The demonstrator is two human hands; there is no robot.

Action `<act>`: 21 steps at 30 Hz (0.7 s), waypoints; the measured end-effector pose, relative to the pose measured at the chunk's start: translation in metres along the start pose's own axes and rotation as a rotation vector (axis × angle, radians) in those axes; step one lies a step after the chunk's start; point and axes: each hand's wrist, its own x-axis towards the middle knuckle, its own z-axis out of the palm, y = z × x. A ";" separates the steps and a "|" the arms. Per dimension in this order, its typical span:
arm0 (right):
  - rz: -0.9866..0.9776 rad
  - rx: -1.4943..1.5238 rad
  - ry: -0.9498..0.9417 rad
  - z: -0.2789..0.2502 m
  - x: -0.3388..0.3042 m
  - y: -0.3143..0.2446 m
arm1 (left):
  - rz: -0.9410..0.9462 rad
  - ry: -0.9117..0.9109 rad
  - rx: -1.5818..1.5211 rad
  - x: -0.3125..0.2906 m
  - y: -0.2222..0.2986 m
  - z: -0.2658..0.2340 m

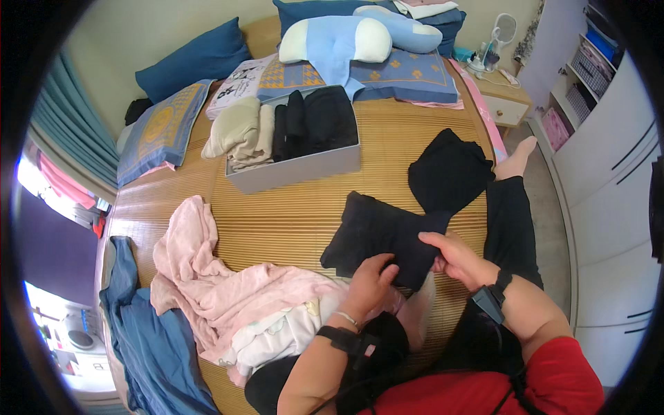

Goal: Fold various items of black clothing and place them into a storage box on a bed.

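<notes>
A folded black garment (380, 232) lies in front of me, partly raised off the bamboo mat. At its lower edge my left hand (373, 280) is closed on the cloth, fingers bent and partly hidden. My right hand (456, 259) pinches the right end of it, thumb on top and fingers underneath. Just beyond, another black garment (449, 169) lies loosely bunched beside my outstretched leg. Whether the two dark pieces touch is hard to make out.
A grey storage box (294, 171) holds folded beige and black clothes. Left of me lie a pink blanket (235, 294) and blue clothing (155, 332). Pillows and a blue plush toy (335, 41) line the bed's far end. A nightstand (501, 100) and white wardrobe (612, 207) stand to the right.
</notes>
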 end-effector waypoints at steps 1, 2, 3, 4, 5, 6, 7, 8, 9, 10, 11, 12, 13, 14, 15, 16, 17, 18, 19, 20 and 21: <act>0.003 -0.024 -0.026 0.014 0.001 -0.003 | 0.002 0.008 0.004 -0.002 -0.006 -0.004; 0.003 -0.044 -0.046 0.025 0.003 -0.006 | -0.079 0.029 -0.336 -0.003 -0.012 -0.006; 0.002 -0.092 -0.019 0.037 0.009 -0.006 | -0.162 0.050 -0.674 -0.005 -0.018 -0.009; -0.002 -0.090 -0.019 0.047 0.018 -0.006 | -0.159 0.049 -0.672 -0.007 -0.018 -0.013; 0.002 -0.179 -0.028 0.052 0.029 -0.007 | -0.334 0.147 -0.851 -0.007 -0.015 -0.014; 0.008 -0.266 -0.036 0.054 0.039 -0.006 | -0.514 0.248 -1.025 -0.007 -0.014 -0.015; 0.008 -0.262 -0.047 0.059 0.051 0.001 | -0.451 0.238 -1.040 -0.010 -0.016 -0.022; -0.023 -0.323 -0.118 0.059 0.062 0.006 | -0.447 0.235 -1.038 -0.011 -0.022 -0.026; -0.056 -0.383 -0.189 0.057 0.070 0.010 | -0.531 0.298 -0.941 -0.012 -0.032 -0.030; -0.058 -0.379 -0.187 0.056 0.076 0.014 | -0.616 0.362 -0.841 -0.010 -0.031 -0.034; -0.059 -0.377 -0.217 0.054 0.080 0.016 | -0.594 0.464 -0.743 -0.010 -0.021 -0.038; -0.062 -0.376 -0.244 0.050 0.084 0.018 | -0.591 0.456 -0.741 -0.006 -0.026 -0.039; -0.068 -0.346 -0.246 0.051 0.083 0.018 | -0.445 0.514 -0.445 -0.004 -0.032 -0.044; -0.071 -0.342 -0.245 0.050 0.080 0.018 | -0.292 0.558 -0.151 -0.001 -0.035 -0.047; -0.098 -0.279 -0.226 0.048 0.075 0.017 | -0.288 0.553 -0.148 0.001 -0.037 -0.047; -0.127 -0.218 -0.204 0.042 0.072 0.016 | -0.115 0.609 0.210 0.007 -0.027 -0.049; -0.138 -0.216 -0.203 0.035 0.069 0.019 | 0.067 0.660 0.570 0.012 -0.019 -0.050; -0.151 -0.196 -0.114 0.026 0.067 0.025 | 0.079 0.662 0.570 0.017 -0.022 -0.048; -0.166 -0.175 -0.039 0.021 0.065 0.031 | 0.019 0.600 0.525 0.023 -0.026 -0.048; -0.123 -0.220 0.047 0.019 0.063 0.036 | -0.040 0.539 0.480 0.027 -0.030 -0.049; -0.106 -0.209 0.107 0.017 0.059 0.039 | -0.221 0.390 0.491 0.033 -0.022 -0.051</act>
